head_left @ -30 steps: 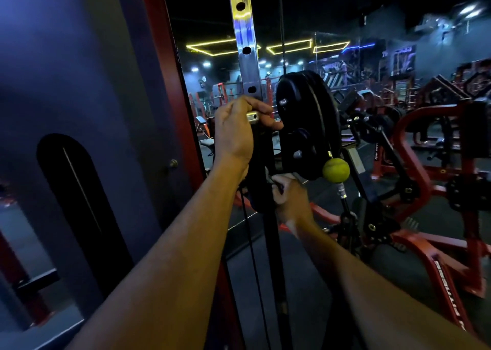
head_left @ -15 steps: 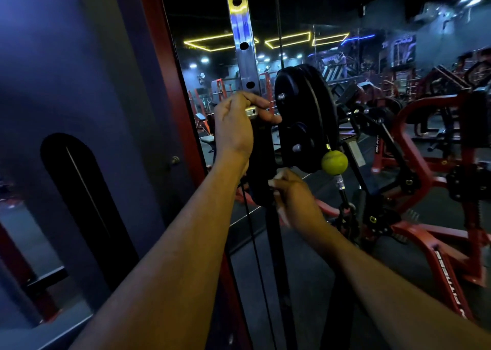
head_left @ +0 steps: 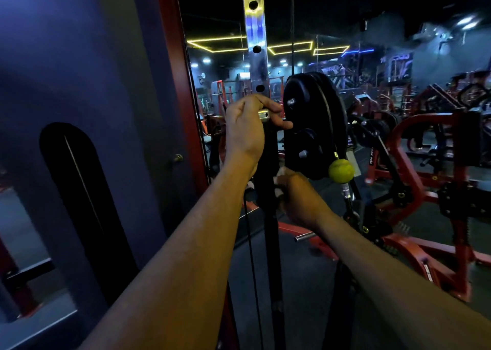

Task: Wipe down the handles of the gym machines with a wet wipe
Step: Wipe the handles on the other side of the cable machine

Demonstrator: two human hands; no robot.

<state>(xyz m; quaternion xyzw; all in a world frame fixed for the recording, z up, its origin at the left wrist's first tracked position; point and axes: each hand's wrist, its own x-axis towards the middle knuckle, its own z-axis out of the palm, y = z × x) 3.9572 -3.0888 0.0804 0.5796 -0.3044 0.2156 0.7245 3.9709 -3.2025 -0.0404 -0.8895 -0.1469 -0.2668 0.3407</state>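
Dim gym: left hand grips the black handle's top, right hand clasps a white wipe round it below.

Single head view, worn by the person. From my end it faces forward and slightly down, along both forearms toward a black pulley, close range. Wide angle; gym floor stretches away behind to the right.

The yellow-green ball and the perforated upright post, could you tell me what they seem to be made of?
The ball looks like matte rubber or felt, dull with no glare; which one is unclear. The upright post looks like polished or plated metal, mirroring the yellow and blue lights.
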